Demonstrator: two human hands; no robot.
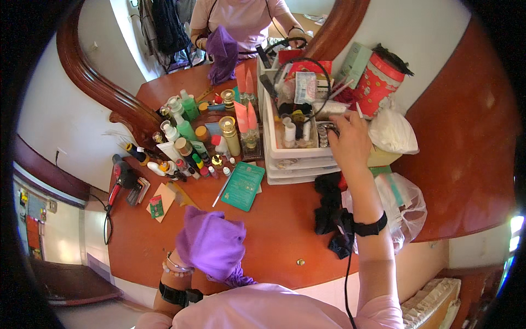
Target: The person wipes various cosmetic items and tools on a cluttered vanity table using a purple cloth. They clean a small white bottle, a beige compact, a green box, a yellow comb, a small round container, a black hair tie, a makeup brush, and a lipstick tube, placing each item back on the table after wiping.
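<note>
A purple knitted cloth point(213, 244), perhaps a hat or scarf, covers my left hand near the front edge of the dressing table. Its fingers are hidden beneath the fabric; only the wrist with bracelets point(178, 266) shows. My right hand point(350, 137) reaches to the right side of a white drawer organizer point(298, 153), its fingers curled down over the top compartment. By the fingertips sits a small dark metallic item point(327, 129), too small to name. A thin white stick point(359, 109) shows beside the knuckles; whether the hand holds it I cannot tell.
Bottles point(186, 130) crowd the left middle, with a teal packet point(241, 185) before them. A hair dryer point(121, 178) lies far left. Behind the organizer stand a red bucket point(379, 82) and mirror frame point(98, 77). A plastic bag point(408, 211) and black cloth point(327, 208) lie near my right forearm.
</note>
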